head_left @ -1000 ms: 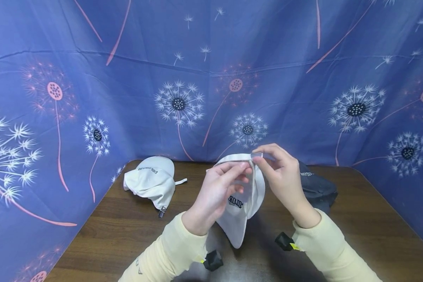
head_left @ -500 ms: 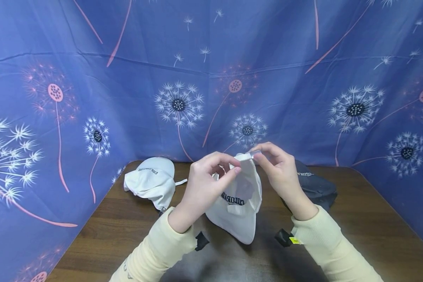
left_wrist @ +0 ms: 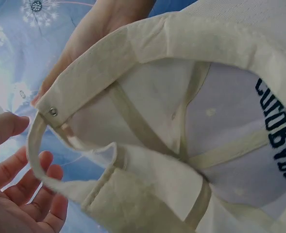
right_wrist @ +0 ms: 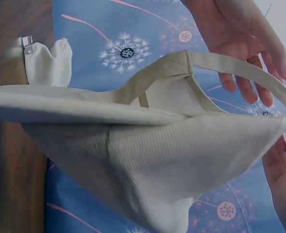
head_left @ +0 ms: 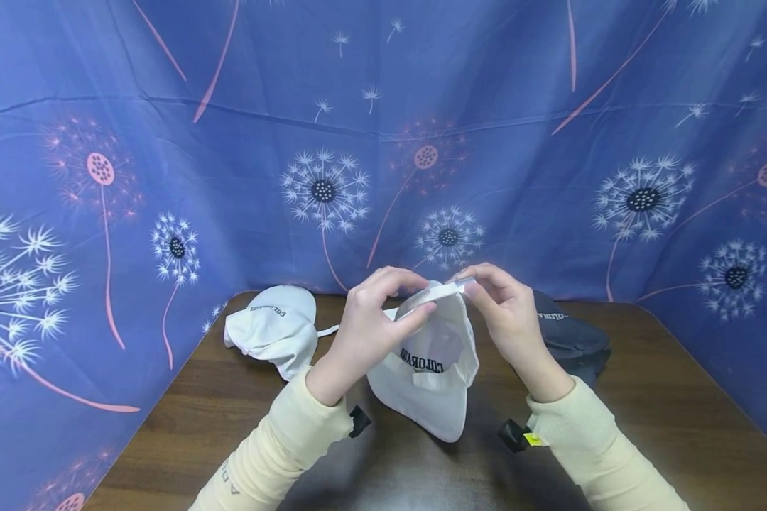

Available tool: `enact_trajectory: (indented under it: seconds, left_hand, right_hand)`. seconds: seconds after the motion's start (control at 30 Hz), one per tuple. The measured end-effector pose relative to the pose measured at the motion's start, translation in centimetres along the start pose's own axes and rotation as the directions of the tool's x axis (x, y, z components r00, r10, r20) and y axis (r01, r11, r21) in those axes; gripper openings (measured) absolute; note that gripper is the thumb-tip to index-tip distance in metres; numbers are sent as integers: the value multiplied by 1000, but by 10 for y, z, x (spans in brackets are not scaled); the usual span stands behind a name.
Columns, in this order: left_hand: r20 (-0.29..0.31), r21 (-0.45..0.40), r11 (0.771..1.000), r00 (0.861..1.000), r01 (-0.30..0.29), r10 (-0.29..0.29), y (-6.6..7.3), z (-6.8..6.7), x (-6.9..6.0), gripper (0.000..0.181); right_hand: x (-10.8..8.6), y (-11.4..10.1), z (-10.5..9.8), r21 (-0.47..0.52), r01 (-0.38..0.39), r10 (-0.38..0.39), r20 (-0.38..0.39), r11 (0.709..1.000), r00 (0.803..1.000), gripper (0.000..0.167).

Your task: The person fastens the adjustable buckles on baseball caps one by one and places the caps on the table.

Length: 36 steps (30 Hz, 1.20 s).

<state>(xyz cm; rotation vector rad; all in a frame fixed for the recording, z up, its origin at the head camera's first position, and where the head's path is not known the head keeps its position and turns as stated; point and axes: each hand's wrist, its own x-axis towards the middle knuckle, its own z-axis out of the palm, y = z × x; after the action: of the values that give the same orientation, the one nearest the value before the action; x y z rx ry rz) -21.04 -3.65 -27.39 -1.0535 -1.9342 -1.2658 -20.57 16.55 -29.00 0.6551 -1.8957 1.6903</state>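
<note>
A white baseball cap [head_left: 422, 397] is held up over the table, its inside and mirrored dark lettering facing me. At the cap's back corner, my right hand [head_left: 508, 323] pinches the band beside the silvery buckle [head_left: 465, 283]. The narrow back strap [left_wrist: 35, 145] arcs from that corner across the opening. My left hand [head_left: 371, 319] surrounds the strap loosely. In the left wrist view, a gap shows between its thumb and the strap, and its fingers lie behind the loop. Any light touch on the strap is hard to tell.
Another white cap [head_left: 278, 330] lies crumpled at the table's back left, its loose strap sticking out. A dark cap [head_left: 569, 337] sits at the right behind my right hand. A blue dandelion-print cloth [head_left: 383, 142] hangs around the brown wooden table [head_left: 185, 426].
My left hand has moved left from the cap's edge and spread around the strap. The cap has turned, showing more of its inside. My right hand keeps its pinch.
</note>
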Motion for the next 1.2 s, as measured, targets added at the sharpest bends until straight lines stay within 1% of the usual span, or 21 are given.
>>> enact_trajectory:
  seconds: [0.1,0.3,0.5,0.6,0.77,0.9,1.07,1.2]
  left_hand:
    - [-9,-6,1000,1000,20,-20,-1,6,-1,22]
    - [-71,11,1000,997,-9,10,-1,11,-1,17]
    - [-91,4,1000,996,-22,23,0,12,-1,15]
    - [-99,-3,1000,995,-30,29,-1,13,-1,15]
    - [-104,-12,999,994,-32,31,-2,14,0,13]
    - [-104,-18,999,994,-39,37,-1,14,0,13]
    - [-94,-23,998,994,-53,50,1,14,1,13]
    - [-88,-22,998,995,-50,48,1,14,0,14]
  right_hand:
    - [-2,2,0,25,2,-3,10,1000,1000,10]
    - [-4,2,2,53,10,-11,15,999,1000,10]
    - [-4,2,2,72,9,-10,12,997,1000,9]
    - [-4,3,3,80,21,-23,21,997,1000,9]
    - [-3,4,3,86,45,-48,39,995,998,9]
    - [-4,4,3,91,46,-50,47,995,998,9]
    - [-4,3,5,41,57,-60,72,997,996,9]
    - [-3,3,7,22,71,-73,92,997,993,9]
